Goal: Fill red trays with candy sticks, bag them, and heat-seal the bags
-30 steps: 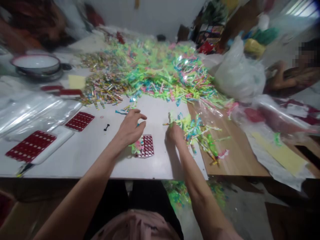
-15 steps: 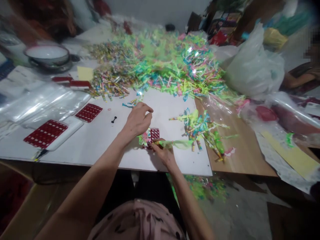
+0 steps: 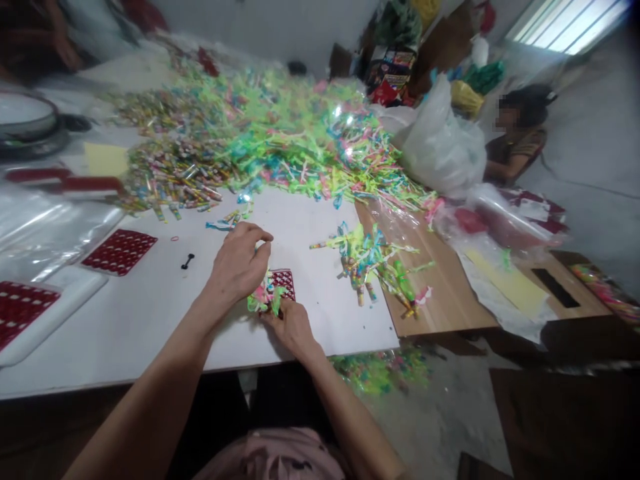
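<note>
A small dark red card with rows of holes (image 3: 284, 281) lies on the white board near its front edge. Green and pink ribbon pieces (image 3: 261, 297) cover its left part. My left hand (image 3: 243, 259) is over the left side of the card, its fingers bent and apart, with nothing visible in them. At the card's lower edge, my right hand (image 3: 293, 327) has its fingertips among the ribbons; what they hold is hidden. A loose group of ribboned tubes (image 3: 367, 257) lies to the right.
A large heap of ribboned tubes (image 3: 295, 133) spans the back. Red perforated cards (image 3: 120, 252) and plastic sheets (image 3: 50, 227) lie left. A white bag (image 3: 445, 143) stands right, with a person (image 3: 520, 143) beyond. A black clip-like piece (image 3: 187, 261) lies on the board.
The view has turned to the right. My right hand has moved in to the ribbons on the card, and the green ribbon that trailed from it no longer shows there.
</note>
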A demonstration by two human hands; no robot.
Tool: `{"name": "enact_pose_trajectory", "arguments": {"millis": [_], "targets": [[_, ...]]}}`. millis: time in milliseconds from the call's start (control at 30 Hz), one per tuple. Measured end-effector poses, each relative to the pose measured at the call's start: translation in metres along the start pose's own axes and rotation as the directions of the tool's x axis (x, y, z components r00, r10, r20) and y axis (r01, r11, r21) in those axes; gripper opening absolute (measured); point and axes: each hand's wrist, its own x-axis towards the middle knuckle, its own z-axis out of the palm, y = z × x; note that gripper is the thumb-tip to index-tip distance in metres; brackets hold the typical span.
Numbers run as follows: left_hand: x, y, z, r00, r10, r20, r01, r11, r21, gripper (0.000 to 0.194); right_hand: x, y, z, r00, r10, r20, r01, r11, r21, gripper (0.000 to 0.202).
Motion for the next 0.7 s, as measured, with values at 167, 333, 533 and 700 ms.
{"name": "enact_pose_trajectory", "arguments": {"millis": [167, 333, 533, 700], "targets": [[0.0, -0.002, 0.0, 1.0, -0.009, 0.006, 0.009, 1.0, -0.003, 0.03, -0.001, 0.013, 0.003, 0.998, -0.044, -0.042, 0.047, 0.997, 0.068, 0.018], [-0.001, -0.001, 0.001, 1.0, -0.008, -0.009, 0.008, 1.0, -0.011, 0.029, -0.003, 0.021, -0.003, 0.989, -0.108, -0.097, 0.117, 0.989, 0.09, 0.017], [-0.001, 0.001, 0.001, 1.0, -0.02, 0.01, 0.021, 1.0, -0.008, 0.03, 0.001, 0.006, -0.026, 0.986, -0.16, 0.052, 0.168, 0.953, -0.252, 0.021], [-0.001, 0.001, 0.003, 0.999, -0.05, -0.012, 0.05, 0.999, -0.011, 0.028, 0.008, -0.012, -0.029, 0.988, -0.035, 0.154, 0.099, 0.896, -0.432, 0.018]]}}
